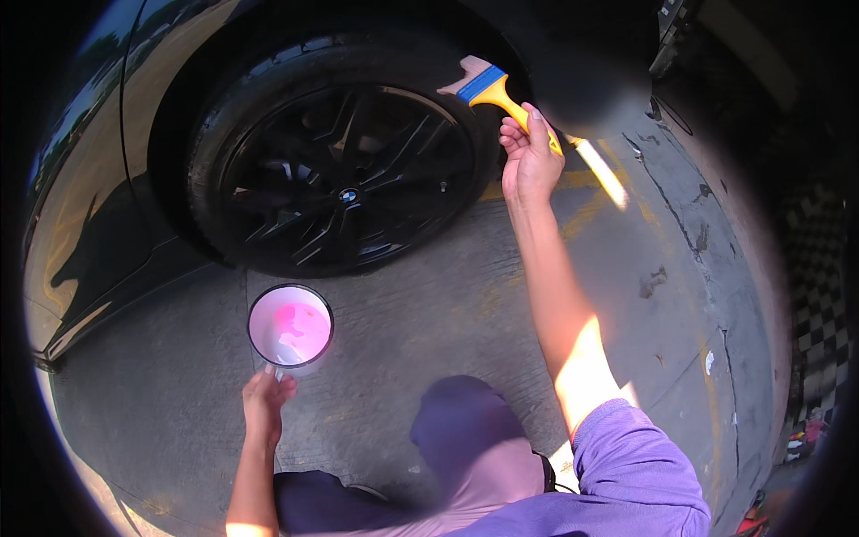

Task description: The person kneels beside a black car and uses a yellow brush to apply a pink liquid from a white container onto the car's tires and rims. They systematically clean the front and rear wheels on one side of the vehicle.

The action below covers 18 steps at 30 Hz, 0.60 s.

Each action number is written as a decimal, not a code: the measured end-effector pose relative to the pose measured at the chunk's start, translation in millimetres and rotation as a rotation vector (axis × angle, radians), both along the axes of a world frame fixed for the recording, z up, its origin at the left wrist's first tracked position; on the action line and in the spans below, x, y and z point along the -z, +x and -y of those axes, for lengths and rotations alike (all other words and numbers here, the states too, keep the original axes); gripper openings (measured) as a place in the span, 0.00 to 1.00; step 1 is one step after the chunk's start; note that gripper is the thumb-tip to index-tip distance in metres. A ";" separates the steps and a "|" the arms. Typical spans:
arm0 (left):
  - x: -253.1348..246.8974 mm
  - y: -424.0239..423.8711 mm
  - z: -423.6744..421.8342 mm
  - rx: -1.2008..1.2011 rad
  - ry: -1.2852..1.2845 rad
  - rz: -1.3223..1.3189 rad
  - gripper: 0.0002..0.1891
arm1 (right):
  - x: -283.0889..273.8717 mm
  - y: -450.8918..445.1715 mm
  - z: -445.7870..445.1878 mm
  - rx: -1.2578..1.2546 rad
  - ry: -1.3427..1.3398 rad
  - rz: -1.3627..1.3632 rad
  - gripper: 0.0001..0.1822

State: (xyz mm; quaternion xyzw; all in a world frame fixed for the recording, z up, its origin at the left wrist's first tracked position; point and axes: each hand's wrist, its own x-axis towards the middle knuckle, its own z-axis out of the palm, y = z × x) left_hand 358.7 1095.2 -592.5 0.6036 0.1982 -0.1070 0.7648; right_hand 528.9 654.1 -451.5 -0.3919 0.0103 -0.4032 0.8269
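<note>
My right hand grips the yellow handle of a wide paintbrush with a blue ferrule and pale, splayed bristles. The brush is at the upper right edge of a black car tyre; whether the bristles touch it I cannot tell. A black alloy wheel with a BMW centre cap fills the tyre. Lower left, my left hand holds a white mug with a dark rim by its handle. Pink liquid lies inside the mug, which is held over the floor in front of the wheel.
The dark, glossy car body curves around the wheel on the left. Below lies a grey concrete floor with worn yellow marks and cracks. My bent knee is close beneath the wheel. Black-and-white checkered tiles show at the far right.
</note>
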 end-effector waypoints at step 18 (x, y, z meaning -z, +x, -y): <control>5.1 -1.3 -8.5 0.002 0.047 -0.045 0.16 | 54.7 -4.5 6.0 0.230 -0.077 -0.240 0.16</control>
